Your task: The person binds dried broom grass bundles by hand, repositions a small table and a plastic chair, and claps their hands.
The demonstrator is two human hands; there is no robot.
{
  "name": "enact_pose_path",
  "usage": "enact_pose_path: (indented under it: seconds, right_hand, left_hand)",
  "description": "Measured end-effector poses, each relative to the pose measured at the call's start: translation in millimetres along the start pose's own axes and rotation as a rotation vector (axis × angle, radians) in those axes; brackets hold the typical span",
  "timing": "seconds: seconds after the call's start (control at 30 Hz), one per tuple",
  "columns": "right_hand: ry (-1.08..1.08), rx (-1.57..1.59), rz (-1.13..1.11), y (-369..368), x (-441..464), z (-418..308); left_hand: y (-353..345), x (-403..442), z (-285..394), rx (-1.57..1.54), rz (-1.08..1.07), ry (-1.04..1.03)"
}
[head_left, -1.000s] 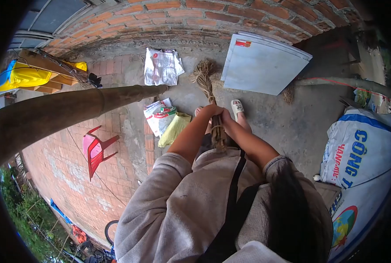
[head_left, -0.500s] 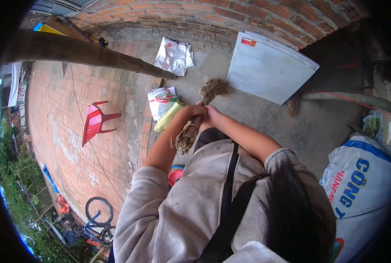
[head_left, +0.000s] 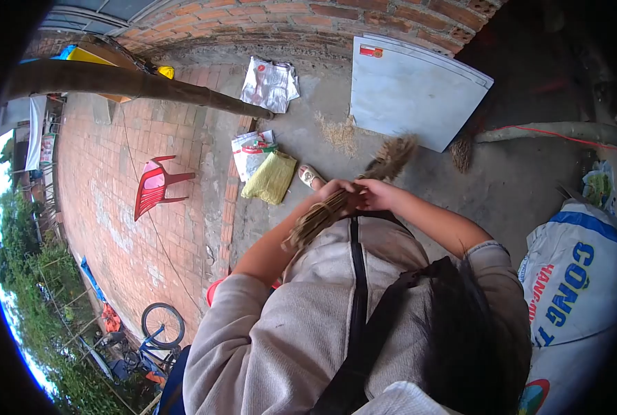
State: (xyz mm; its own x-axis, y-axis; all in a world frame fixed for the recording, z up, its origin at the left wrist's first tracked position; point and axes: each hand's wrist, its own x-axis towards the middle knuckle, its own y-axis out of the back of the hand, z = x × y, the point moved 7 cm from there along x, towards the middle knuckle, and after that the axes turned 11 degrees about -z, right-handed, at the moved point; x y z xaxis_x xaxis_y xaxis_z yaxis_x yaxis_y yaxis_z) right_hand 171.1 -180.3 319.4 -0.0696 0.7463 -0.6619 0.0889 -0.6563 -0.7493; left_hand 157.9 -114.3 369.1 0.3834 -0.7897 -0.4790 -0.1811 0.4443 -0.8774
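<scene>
A bundle of dried stalks (head_left: 316, 223) with a bushy head lies slantwise in front of my waist, its brush end pointing up and right and its cut ends down and left. A band ties the stalks near the cut ends. My left hand (head_left: 339, 191) is wrapped round the middle of the bundle. Close beside it, my right hand (head_left: 377, 195) has its fingers curled against the bundle just below the bushy head. The exact grip of the right fingers is partly hidden.
White panels (head_left: 419, 90) lean against the brick wall, with loose chaff (head_left: 337, 134) on the floor nearby. A yellow sack (head_left: 270, 178), a red chair (head_left: 153, 187), a slanting pole (head_left: 149, 84) and a silver bag (head_left: 269, 84) are leftward. A large white sack (head_left: 571, 277) stands right.
Both hands and the bundle have moved right and a little closer to my body. The bundle now lies more slanted. Chaff on the floor and a sandalled foot have come into view.
</scene>
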Motion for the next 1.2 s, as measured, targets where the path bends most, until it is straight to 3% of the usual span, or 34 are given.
enact_pose_path:
  seconds: [0.07,0.1,0.13,0.17,0.27,0.3,0.33,0.37,0.4,0.47,0.57,0.67,0.77,0.83,1.0,1.1,1.2]
  right_hand:
    - [0.036,0.051,0.069,33.7,-1.1,4.5]
    - [0.088,0.081,0.095,55.0,7.1,7.4]
    - [0.14,0.112,0.124,67.6,12.5,8.7]
    - [0.182,0.099,0.015,62.4,15.6,8.1]
    - [0.326,0.205,-0.124,69.1,56.5,15.0]
    - [0.343,0.262,-0.077,40.8,54.9,7.7]
    - [0.321,0.246,-0.323,94.7,122.0,20.9]
    - [0.324,0.218,-0.099,50.4,108.3,7.1]
    - [0.241,0.197,-0.097,56.3,144.0,10.6]
    - [0.189,0.131,0.059,-8.3,136.8,-14.8]
    - [0.218,0.009,0.039,-75.5,140.9,-45.1]
    - [0.144,-0.026,0.029,-61.6,194.0,-46.8]
    - [0.137,0.023,0.066,-94.9,200.9,-51.5]
    - [0.102,0.029,0.013,-121.6,195.3,-47.7]
    - [0.016,0.122,-0.001,-149.4,185.3,-30.1]
    - [-0.094,0.152,0.03,-127.8,204.9,-27.0]
    - [-0.118,0.233,0.113,-130.9,219.5,-48.2]
  left_hand:
    - [77.9,40.8,-2.1,0.444,0.009,-0.252]
    - [66.4,41.9,-4.8,0.44,0.006,-0.247]
    - [34.7,37.8,-0.6,0.261,-0.147,-0.36]
    - [14.4,34.2,5.4,0.073,-0.3,-0.472]
    - [63.3,44.5,1.3,0.122,-0.479,-0.452]
    - [92.9,47.8,5.4,0.107,-0.427,-0.487]
    - [168.3,73.9,-3.7,0.048,-0.435,-0.358]
    - [210.8,76.0,0.3,0.008,-0.269,-0.255]
    - [243.6,73.7,1.8,-0.18,-0.036,-0.002]
    - [171.6,9.6,42.9,-0.265,-0.073,-0.126]
    - [175.7,-34.3,74.1,-0.396,-0.013,-0.173]
    - [192.1,-58.8,101.1,-0.174,0.044,-0.158]
    - [187.7,-86.3,115.6,-0.07,0.08,-0.097]
    - [186.5,-107.1,112.0,0.008,0.196,0.091]
    - [183.3,-124.1,98.2,-0.026,0.059,0.198]
    - [193.7,-109.2,81.9,-0.271,-0.174,0.322]
    - [247.8,-75.2,104.0,-0.112,-0.084,0.215]
